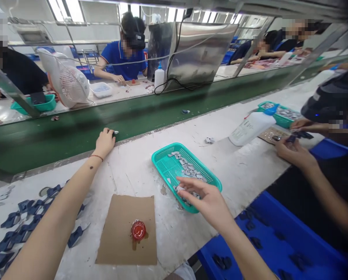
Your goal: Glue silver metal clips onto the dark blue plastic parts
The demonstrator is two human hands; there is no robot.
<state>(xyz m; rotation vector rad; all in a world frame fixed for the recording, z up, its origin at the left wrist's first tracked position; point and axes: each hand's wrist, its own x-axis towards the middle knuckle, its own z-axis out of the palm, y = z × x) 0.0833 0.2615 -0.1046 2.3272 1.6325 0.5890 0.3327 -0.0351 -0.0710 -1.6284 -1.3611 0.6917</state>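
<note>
My left hand [105, 142] reaches to the edge of the green belt [145, 116], its fingers closed on a small white and dark piece [115, 133] that is mostly hidden. Over the near rim of a green plastic basket [159, 165] is my right hand [204, 198], thumb and fingers apart. Small grey-white pieces [188, 169] lie in the basket; some close to my right fingertips are partly covered. Between my arms, a cardboard sheet [112, 233] bears a red round cap [138, 230] with wet brown stains around it.
Several dark blue pieces [31, 208] lie beneath and beside my left forearm. A white bottle with blue tip [249, 126] stands to the right. A co-worker's hands [296, 149] hold a dark piece there. A blue bin [279, 233] sits below the table edge. Another co-worker [124, 54] sits across the belt.
</note>
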